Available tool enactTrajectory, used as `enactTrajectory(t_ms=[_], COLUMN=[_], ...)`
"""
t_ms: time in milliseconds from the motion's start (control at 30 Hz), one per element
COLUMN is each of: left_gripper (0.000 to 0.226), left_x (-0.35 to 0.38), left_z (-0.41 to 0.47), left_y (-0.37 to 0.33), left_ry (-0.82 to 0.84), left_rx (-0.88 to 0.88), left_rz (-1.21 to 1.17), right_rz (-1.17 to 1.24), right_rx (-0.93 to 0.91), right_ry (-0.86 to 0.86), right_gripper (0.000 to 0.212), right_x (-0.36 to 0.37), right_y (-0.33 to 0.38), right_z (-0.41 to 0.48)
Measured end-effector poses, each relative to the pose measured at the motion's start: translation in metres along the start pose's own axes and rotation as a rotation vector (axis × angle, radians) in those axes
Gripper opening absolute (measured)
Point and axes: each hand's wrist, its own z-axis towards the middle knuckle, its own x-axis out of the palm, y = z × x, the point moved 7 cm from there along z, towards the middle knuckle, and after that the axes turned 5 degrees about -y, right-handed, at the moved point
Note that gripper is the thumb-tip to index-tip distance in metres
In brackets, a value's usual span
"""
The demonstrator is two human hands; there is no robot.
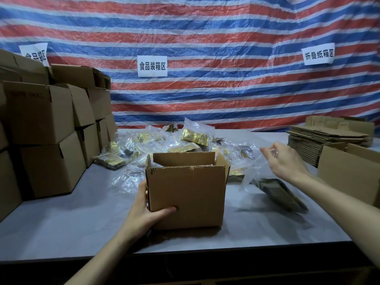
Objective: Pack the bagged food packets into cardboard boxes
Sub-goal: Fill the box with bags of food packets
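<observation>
1. Fingers (267, 150) of my right hand (287, 162): curled, pinching the top of a clear bag; hand raised above the surface, right of the open box.
2. Bagged packet (281, 194): dark packet inside that clear bag, hanging tilted below my right hand, low over the surface; blurred.
3. My left hand (141, 212): grasping the open box at its near left corner, thumb flat on the near face, the other fingers wrapped round the left side.
4. Open box (187, 194): brown cardboard, upright, flaps up, standing on the surface near its near edge. Contents cannot be made out.
5. Pile of bagged packets (164, 140): gold and dark packets in clear bags, heaped just beyond the open box.
6. Surface (82, 223): grey, carrying all items listed.
7. Closed boxes (41, 120): stacked at far left.
8. Flat cartons (320, 140): stacked at far right; another opened carton (349, 175) nearer, at the right edge.
9. Striped tarp (205, 38): red, white and blue, behind everything, bearing paper signs (152, 66).
</observation>
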Motion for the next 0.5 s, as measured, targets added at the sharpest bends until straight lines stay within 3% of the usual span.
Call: enactTrajectory(t_ms=[133,233,333,400,500], left_gripper=[0.084,0.087,0.083,0.086,0.096], left_x=[0.000,0.000,-0.001,-0.001,-0.002], left_z=[0.001,0.002,0.002,0.002,0.002], left_y=[0.001,0.004,0.005,0.005,0.007], left_ry=[0.003,0.003,-0.004,-0.010,-0.004], left_rx=[0.004,0.000,-0.001,-0.003,-0.010], left_rz=[0.004,-0.004,-0.002,0.001,0.001], right_rz=[-0.011,0.125,0.185,0.075,0.019], right_rx=[0.039,0.102,0.186,0.141,0.060], right_ry=[0.094,0.265,0.354,0.262,-0.045], right_gripper=[0.064,0.064,0.047,0.034,0.033], right_x=[0.004,0.008,0.008,-0.002,-0.030], right_y=[0.008,0.014,0.008,0.009,0.019], right_z=[-0.004,-0.005,0.000,0.006,0.011])
